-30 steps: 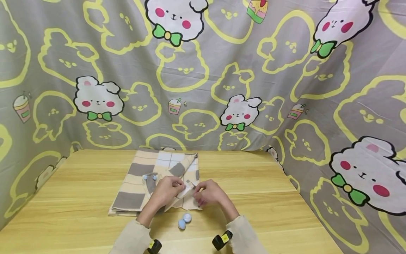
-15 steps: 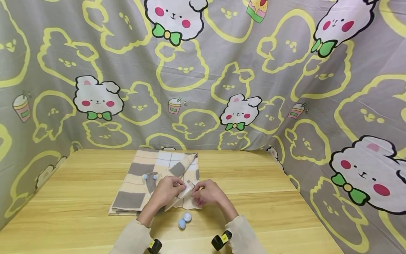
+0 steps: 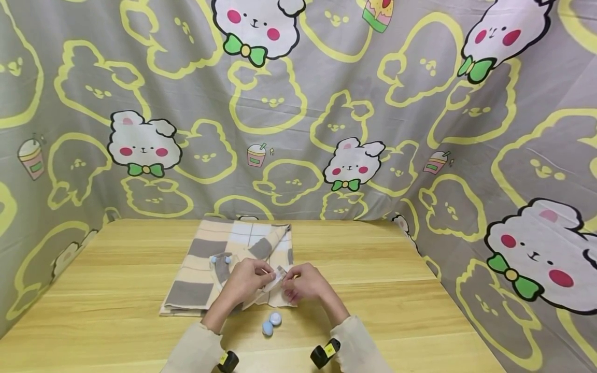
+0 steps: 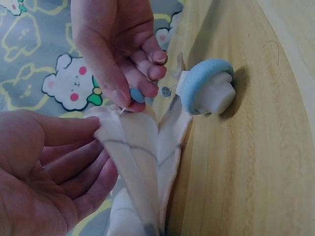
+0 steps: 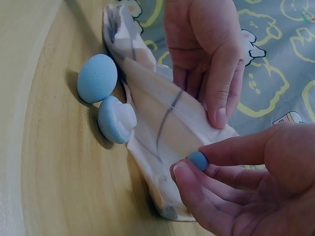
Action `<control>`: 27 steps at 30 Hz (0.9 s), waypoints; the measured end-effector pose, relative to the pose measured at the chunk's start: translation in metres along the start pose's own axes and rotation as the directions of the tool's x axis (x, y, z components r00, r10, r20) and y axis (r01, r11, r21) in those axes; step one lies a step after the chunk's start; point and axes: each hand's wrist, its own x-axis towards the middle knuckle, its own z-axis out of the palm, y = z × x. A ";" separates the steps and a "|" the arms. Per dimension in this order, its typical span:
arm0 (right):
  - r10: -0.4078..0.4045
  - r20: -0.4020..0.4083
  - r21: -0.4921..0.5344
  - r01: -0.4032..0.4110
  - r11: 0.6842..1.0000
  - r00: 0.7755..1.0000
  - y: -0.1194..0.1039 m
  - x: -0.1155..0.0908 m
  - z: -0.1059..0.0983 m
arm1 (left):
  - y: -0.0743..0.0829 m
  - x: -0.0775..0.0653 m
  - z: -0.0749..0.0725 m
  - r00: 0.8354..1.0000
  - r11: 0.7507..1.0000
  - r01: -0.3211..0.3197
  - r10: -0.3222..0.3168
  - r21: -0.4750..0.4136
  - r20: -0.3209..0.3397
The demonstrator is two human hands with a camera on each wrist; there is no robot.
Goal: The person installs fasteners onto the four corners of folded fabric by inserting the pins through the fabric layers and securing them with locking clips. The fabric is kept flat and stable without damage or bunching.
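A plaid cloth (image 3: 196, 267) in beige, grey and white lies folded on the table. My left hand (image 3: 247, 280) pinches its near corner between thumb and fingers. The lifted edge hangs in folds in the left wrist view. My right hand (image 5: 231, 182) pinches a small blue-headed pin (image 5: 198, 160); a thin shiny part shows by the cloth edge in the left wrist view. Near the hands lie two light-blue mushroom-shaped pieces, one rounded cap (image 5: 97, 78) and one with its white stem (image 5: 115, 120) showing. Whether the pin enters the cloth, I cannot tell.
Two small blue pieces (image 3: 221, 260) sit on a grey part of the cloth, left of the hands. The wooden table (image 3: 373, 311) ends at a patterned curtain (image 3: 298, 129) behind and at both sides.
My left fingers have shifted slightly right along the cloth corner, covering more of its white part. My right hand has drawn slightly left. The mushroom-shaped pieces stay put.
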 end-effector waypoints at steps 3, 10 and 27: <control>0.003 -0.003 0.005 -0.003 1.000 1.000 0.001 0.001 0.001 | 0.000 0.000 -0.001 1.000 1.000 -0.021 0.021 0.001 0.014; 0.000 -0.006 0.065 0.000 0.998 1.000 0.003 0.003 0.001 | 0.003 -0.001 -0.001 0.998 0.999 -0.051 0.051 -0.001 0.043; 0.031 0.155 0.288 -0.076 0.955 0.987 0.003 0.003 -0.005 | 0.004 -0.004 0.006 0.999 1.000 -0.018 0.018 -0.010 0.031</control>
